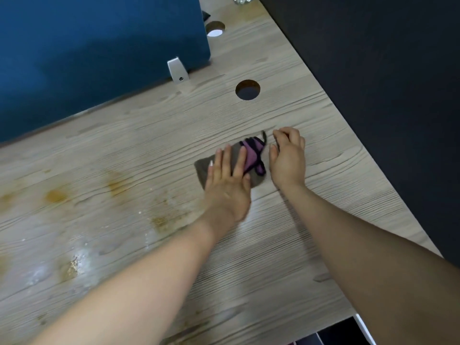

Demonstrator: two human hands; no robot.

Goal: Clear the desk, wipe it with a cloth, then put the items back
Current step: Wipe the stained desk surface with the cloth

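Grey cloth [256,168] pinned under flat left hand [227,180], right hand [287,158] curled beside its edge

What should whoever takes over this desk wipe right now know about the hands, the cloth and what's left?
Left hand: flat, fingers straight, pressing the cloth onto the desk.
Right hand: fingers curled at the cloth's right edge; whether it actually pinches the cloth cannot be told.
Cloth: grey-brown with a purple patch, lying right of centre, below the near cable hole.
Done: this stretch of desk holds no items.
Left: brownish stains and white residue on the left part are unwiped; afterwards, items go back.
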